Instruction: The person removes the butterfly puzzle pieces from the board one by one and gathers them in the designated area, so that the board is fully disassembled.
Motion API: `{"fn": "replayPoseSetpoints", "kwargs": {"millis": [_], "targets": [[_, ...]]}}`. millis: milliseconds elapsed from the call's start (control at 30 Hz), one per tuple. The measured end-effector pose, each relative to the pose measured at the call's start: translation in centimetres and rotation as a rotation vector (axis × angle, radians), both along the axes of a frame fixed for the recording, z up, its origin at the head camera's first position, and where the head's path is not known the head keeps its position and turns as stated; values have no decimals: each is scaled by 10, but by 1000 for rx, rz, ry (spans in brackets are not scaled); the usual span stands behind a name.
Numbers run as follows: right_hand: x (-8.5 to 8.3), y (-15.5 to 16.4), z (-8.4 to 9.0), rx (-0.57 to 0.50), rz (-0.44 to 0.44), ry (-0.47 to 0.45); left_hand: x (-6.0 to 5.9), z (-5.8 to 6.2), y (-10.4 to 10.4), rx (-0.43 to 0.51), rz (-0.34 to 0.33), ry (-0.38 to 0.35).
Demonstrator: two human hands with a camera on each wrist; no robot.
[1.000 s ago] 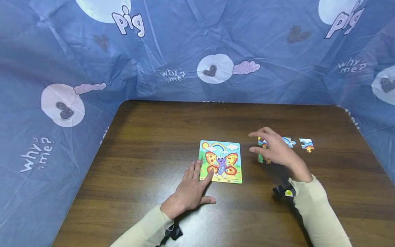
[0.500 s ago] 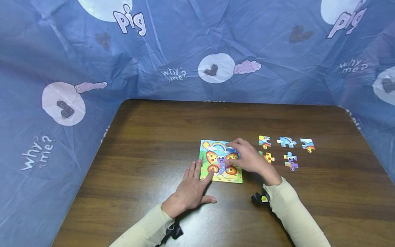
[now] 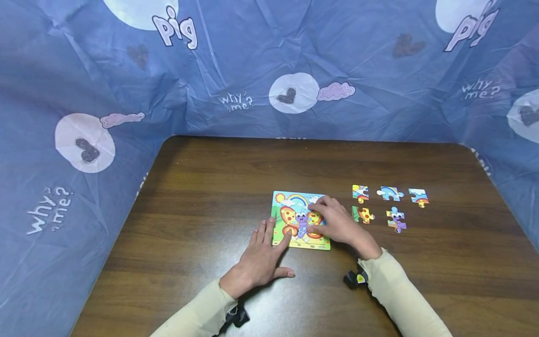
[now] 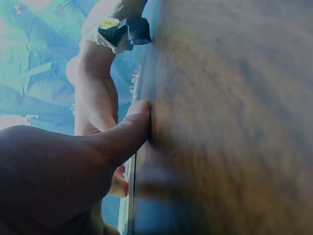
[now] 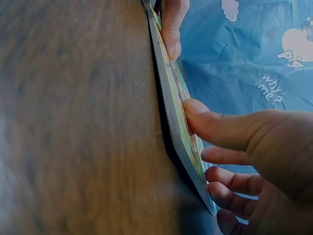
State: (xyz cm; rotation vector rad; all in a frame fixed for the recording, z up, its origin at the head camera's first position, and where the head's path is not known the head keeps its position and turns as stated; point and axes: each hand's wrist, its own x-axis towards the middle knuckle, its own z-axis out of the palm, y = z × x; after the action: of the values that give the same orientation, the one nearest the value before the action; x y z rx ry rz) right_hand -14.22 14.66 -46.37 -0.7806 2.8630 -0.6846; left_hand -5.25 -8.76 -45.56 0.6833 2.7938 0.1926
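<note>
Butterfly puzzle board (image 3: 300, 220) lies flat on the dark wooden surface (image 3: 210, 196), between the two hands and under the fingertips of both. Left hand (image 3: 260, 260) rests palm-down on the surface at the board's near left corner, fingers straight and spread, their tips touching the board's left edge; it grips nothing. In the left wrist view the left thumb (image 4: 128, 129) lies extended against the wood. Right hand (image 3: 337, 222) lies over the right half of the board, fingers bent downward so that their tips press on the picture near the butterfly's right wing; whether a piece is pinched beneath them cannot be told. In the right wrist view the right thumb (image 5: 210, 125) presses on the board's printed face, with the other fingers loosely curled just beyond, and the board's edge (image 5: 171, 98) appears raised slightly off the wood on this side. Five loose puzzle pieces sit on the surface just to the right of the right hand, apart from one another: three in a far row (image 3: 360, 192) (image 3: 390, 193) (image 3: 418, 196) and two in a nearer row (image 3: 364, 214) (image 3: 396, 220). Cream sleeves (image 3: 400, 295) cover both forearms, each with a small black wrist device (image 3: 353, 279). Blue printed sheeting (image 3: 294, 70) stands behind and to both sides of the surface.
</note>
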Motion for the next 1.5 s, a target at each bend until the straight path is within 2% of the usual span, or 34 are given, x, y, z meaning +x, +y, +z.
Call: {"fn": "replayPoseSetpoints", "kwargs": {"millis": [467, 733, 1100, 1500], "targets": [[1, -3, -1, -41, -34, -42, 0, -1, 1, 3, 6, -1], [1, -7, 1, -16, -54, -63, 0, -2, 1, 9, 11, -5], [7, -11, 6, 79, -43, 73, 0, -1, 1, -12, 8, 8], [2, -9, 11, 138, 92, 173, 0, -1, 0, -25, -3, 29]]}}
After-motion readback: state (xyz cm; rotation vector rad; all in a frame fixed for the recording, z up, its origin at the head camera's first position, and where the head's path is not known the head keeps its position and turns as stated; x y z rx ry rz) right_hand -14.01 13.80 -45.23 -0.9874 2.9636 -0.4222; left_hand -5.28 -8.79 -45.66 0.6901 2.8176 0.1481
